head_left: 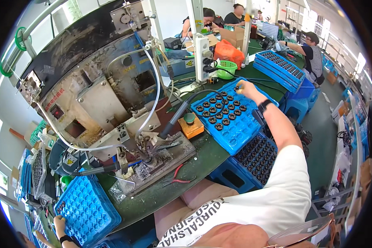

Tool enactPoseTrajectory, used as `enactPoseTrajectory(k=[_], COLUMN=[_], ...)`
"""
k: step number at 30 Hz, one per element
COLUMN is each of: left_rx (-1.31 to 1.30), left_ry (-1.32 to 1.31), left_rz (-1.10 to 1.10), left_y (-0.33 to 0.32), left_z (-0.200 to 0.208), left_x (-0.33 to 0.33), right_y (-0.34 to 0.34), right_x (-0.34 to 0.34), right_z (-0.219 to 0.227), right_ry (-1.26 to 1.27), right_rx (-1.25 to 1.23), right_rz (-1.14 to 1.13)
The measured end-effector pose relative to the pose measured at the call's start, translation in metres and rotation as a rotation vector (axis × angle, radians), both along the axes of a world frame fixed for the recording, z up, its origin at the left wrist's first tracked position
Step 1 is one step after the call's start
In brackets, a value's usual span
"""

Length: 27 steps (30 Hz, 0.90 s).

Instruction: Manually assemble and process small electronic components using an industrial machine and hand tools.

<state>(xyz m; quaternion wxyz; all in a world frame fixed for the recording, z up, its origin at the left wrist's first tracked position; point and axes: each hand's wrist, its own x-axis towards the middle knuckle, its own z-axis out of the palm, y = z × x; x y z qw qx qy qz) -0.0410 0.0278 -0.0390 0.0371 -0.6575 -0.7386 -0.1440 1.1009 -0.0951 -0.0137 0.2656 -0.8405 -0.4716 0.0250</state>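
My right hand (247, 88) reaches to the far corner of a blue tray (239, 138), its fingers closed on a small round black part (237, 89). Rows of similar black ring-shaped parts (219, 106) fill the far half of that tray, while the near pockets are bare. At the lower left, my left hand (59, 224) is at the left edge of a second blue tray (87, 206) with mostly bare pockets. Its fingers are bent together; what they hold is too small to make out. Both wrists carry black bands.
A grimy machine (107, 95) with hoses and a worn metal base (169, 161) stands between the trays. Red-handled pliers (180, 175) and an orange block (191, 126) lie nearby. Stacked trays (279, 68) are at the far right, a filled blue crate (252, 161) below. Other people work beyond.
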Motion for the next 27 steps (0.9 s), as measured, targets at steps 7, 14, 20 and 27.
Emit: enactPoseTrajectory(k=[7, 14, 20, 27], left_rx=[-0.014, -0.087, 0.018, 0.064], left_ry=[-0.225, -0.181, -0.054, -0.210], left_rz=[0.047, 0.103, 0.148, 0.031], left_y=[-0.006, 0.004, -0.008, 0.020], left_z=[0.001, 0.015, 0.006, -0.017], left_x=[-0.004, 0.032, 0.003, 0.033], right_y=[0.049, 0.011, -0.053, -0.106], right_x=[0.014, 0.012, -0.088, -0.204], right_z=[-0.024, -0.013, 0.036, 0.005], right_ry=[-0.093, 0.052, -0.028, -0.005], right_rx=[-0.053, 0.004, 0.163, 0.635], right_rz=[0.122, 0.076, 0.196, 0.237])
